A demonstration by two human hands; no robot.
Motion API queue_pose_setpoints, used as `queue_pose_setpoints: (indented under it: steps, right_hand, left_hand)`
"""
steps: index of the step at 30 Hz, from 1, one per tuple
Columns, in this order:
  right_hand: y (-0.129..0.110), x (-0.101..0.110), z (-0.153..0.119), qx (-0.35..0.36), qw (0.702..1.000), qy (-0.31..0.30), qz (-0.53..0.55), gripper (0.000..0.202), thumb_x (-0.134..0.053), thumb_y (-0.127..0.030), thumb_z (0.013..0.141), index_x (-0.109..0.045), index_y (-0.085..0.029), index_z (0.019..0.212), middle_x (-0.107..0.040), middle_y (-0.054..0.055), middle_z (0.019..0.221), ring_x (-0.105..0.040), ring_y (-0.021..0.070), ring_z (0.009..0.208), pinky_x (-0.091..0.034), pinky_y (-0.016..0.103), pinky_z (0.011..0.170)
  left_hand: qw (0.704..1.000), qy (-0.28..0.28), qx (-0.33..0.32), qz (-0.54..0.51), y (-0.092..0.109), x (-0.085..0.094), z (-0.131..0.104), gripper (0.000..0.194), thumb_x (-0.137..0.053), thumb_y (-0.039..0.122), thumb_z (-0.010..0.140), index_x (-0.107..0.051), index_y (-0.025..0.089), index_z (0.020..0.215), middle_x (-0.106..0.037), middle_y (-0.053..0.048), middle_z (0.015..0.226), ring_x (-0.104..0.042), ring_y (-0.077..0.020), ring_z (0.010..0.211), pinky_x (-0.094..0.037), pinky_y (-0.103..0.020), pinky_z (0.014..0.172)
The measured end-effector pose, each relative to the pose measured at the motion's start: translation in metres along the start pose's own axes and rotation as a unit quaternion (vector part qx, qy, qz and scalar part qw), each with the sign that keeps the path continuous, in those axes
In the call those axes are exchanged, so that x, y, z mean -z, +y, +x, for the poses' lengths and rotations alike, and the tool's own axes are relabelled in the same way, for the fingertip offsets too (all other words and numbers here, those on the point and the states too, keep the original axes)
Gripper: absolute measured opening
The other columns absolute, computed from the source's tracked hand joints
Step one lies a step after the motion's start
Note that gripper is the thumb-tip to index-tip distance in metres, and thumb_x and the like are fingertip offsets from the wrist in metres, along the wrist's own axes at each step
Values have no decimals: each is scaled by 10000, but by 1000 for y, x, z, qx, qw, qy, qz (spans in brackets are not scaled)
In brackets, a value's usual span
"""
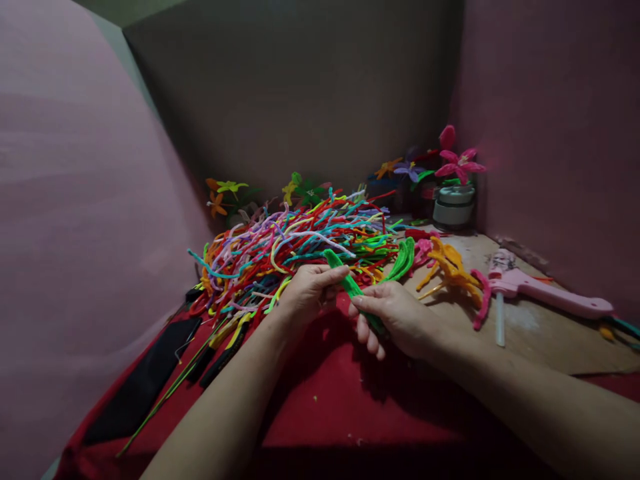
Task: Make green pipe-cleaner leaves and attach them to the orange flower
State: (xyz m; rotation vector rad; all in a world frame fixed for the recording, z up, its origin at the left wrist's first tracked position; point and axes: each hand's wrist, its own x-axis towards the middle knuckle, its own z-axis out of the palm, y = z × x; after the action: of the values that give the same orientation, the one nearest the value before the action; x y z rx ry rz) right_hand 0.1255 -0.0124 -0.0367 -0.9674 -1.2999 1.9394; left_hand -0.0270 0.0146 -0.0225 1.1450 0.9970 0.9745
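Between my hands, above the red cloth, is a long green pipe-cleaner leaf [351, 285], slanting down to the right. My left hand [313, 288] pinches it near its upper end with thumb and fingers. Lower down, my right hand [393, 312] grips the same leaf, its thumb on top and the fingers curled beneath. The leaf's lower end is partly hidden by the right hand. Just behind the right hand lies another green leaf [401, 260], curved. A large heap of many-coloured pipe cleaners [280, 243] spreads right behind my left hand.
A pink glue gun [550, 293] rests on a cardboard sheet [530, 340] at right, near an orange pipe-cleaner flower [453, 270]. At left lie a black flat object [145, 380], green stems [173, 390] and yellow-black tool handles [225, 353]. A pink flower [461, 163] stands behind in a pot [453, 207].
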Motion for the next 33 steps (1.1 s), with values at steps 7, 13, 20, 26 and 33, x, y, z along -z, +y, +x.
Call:
queue_pose_setpoints:
  steps: [7,13,20,26,33]
  right_hand:
    - [1,2,4,9,1000,-19,19,200,-395,-196,830,-513,-133,682,-549,-4,392,-469,97,267,-383,171,260]
    - [3,3,5,28,999,-6,46,165,-437,-192,820,-527,-120,704,-561,1,429,-487,95,292,-401,176,279]
    - [3,4,4,29,998,8,56,160,-414,-141,823,-532,-111,720,-564,3,436,-503,97,312,-414,181,293]
    - [-1,3,4,11,999,12,44,168,-405,-134,814,-523,-116,695,-559,6,424,-490,94,292,-399,176,285]
    - [-1,4,3,12,999,3,37,169,-406,-134,806,-528,-115,691,-562,4,431,-494,91,294,-401,172,285]
  left_hand:
    - [999,21,21,13,-2,-8,-1,271,-715,293,599,-507,125,551,-381,68,406,-295,-26,355,-170,-188,378]
    - [999,43,-14,16,0,-9,-1,311,-720,265,592,-456,132,496,-377,70,394,-290,-22,346,-176,-184,368]
    - [998,48,-35,-2,0,-5,0,263,-709,262,618,-493,126,556,-386,73,419,-278,-14,348,-168,-167,355]
    - [986,104,-124,30,4,5,2,293,-686,293,649,-464,137,539,-344,84,424,-284,-14,353,-187,-168,361]
    - [951,207,-196,123,13,7,0,203,-664,312,651,-642,116,696,-467,51,452,-383,-36,386,-289,-164,389]
